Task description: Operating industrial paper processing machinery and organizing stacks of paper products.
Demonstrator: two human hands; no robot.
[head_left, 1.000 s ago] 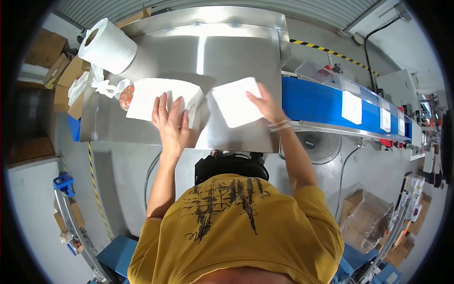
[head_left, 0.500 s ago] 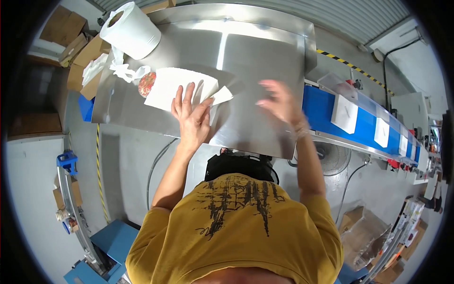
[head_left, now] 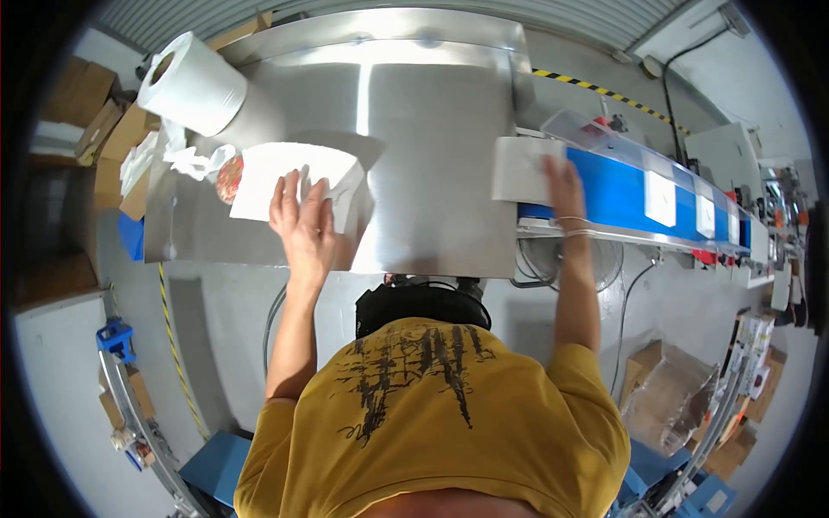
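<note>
On the steel table (head_left: pixel 440 173), a pile of flat white packets (head_left: pixel 268 164) lies at the left. My left hand (head_left: pixel 302 233) rests on its near part, fingers stretched out and apart. A round red-and-white patterned thing (head_left: pixel 229 180) shows at the pile's left edge. To the right, my right hand (head_left: pixel 566 190) has its fingers over the right edge of another flat white packet (head_left: pixel 518 170). That packet lies across the join between the table and the blue conveyor belt (head_left: pixel 604 173). Motion blurs the right fingers, and the thumb is hidden.
Several white packets (head_left: pixel 661 198) lie farther along the belt, beside a clear plastic guard (head_left: pixel 587 134). A large white roll (head_left: pixel 194 85) stands at the table's far left, near crumpled white material (head_left: pixel 197 161). Below the conveyor is a floor fan (head_left: pixel 609 259).
My right hand has moved from over the table to the conveyor. The nearest packet has shifted left to the table's edge. My left hand stays on the pile; the view has shifted right.
</note>
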